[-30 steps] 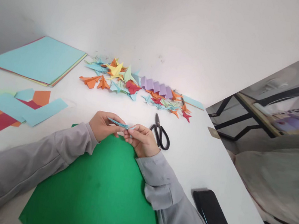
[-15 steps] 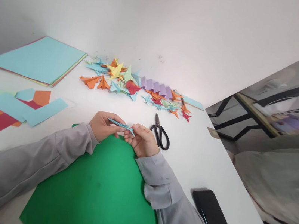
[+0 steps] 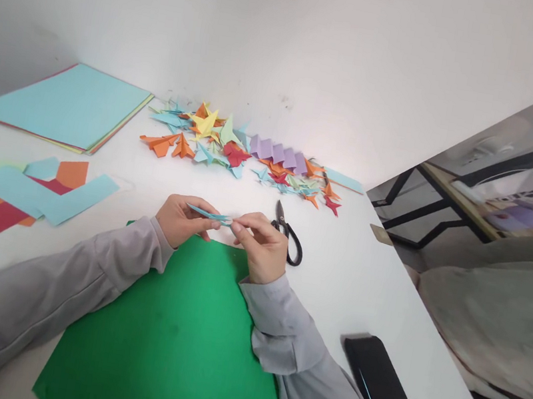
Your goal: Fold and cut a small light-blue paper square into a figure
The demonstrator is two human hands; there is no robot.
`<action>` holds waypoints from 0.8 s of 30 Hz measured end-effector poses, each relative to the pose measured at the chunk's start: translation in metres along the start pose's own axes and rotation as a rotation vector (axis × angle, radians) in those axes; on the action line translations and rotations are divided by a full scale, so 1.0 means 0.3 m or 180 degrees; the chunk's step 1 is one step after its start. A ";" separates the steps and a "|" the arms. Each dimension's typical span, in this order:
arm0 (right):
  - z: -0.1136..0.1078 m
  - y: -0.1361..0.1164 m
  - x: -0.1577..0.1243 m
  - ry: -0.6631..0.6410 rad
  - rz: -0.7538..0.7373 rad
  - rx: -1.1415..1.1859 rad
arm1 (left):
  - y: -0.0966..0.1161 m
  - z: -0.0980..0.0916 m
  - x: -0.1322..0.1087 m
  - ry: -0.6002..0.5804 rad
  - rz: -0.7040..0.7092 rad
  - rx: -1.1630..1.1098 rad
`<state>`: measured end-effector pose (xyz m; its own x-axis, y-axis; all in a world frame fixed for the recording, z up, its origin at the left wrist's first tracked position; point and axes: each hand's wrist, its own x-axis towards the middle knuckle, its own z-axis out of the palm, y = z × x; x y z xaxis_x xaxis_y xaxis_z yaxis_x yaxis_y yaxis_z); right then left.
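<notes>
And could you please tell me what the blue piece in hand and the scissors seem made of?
Blue piece: matte paper, probably, from its thin layers. Scissors: blades likely metal, dull dark grey and pointed; the smooth black handle loop could be plastic or coated metal.

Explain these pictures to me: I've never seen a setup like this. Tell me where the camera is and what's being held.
There's no machine: one camera worn on a person's head looks forward and down at their own bare hands. The left hand grips a small folded blue paper, and the right hand pinches its other end. A green sheet lies on the white table. Leftward are loose paper strips and stacked sheets; folded paper shapes lie at the back; scissors sit partly behind the right hand.
</notes>
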<state>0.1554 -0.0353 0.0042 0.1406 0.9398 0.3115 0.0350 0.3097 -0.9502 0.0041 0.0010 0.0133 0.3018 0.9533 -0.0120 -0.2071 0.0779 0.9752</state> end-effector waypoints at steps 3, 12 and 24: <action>-0.003 -0.003 -0.006 0.0077 -0.0202 -0.0206 | 0.009 0.005 -0.002 0.0062 -0.0070 -0.0032; -0.005 0.006 -0.007 0.0015 -0.0203 -0.0125 | 0.003 -0.001 0.001 0.0067 -0.0078 -0.0026; -0.007 0.028 0.010 -0.0107 0.0878 0.0619 | 0.004 -0.002 -0.001 -0.0019 0.0063 -0.0050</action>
<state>0.1584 -0.0300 -0.0029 0.0857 0.9952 0.0462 -0.1896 0.0618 -0.9799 0.0033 0.0010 0.0143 0.3031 0.9529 0.0086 -0.2278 0.0637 0.9716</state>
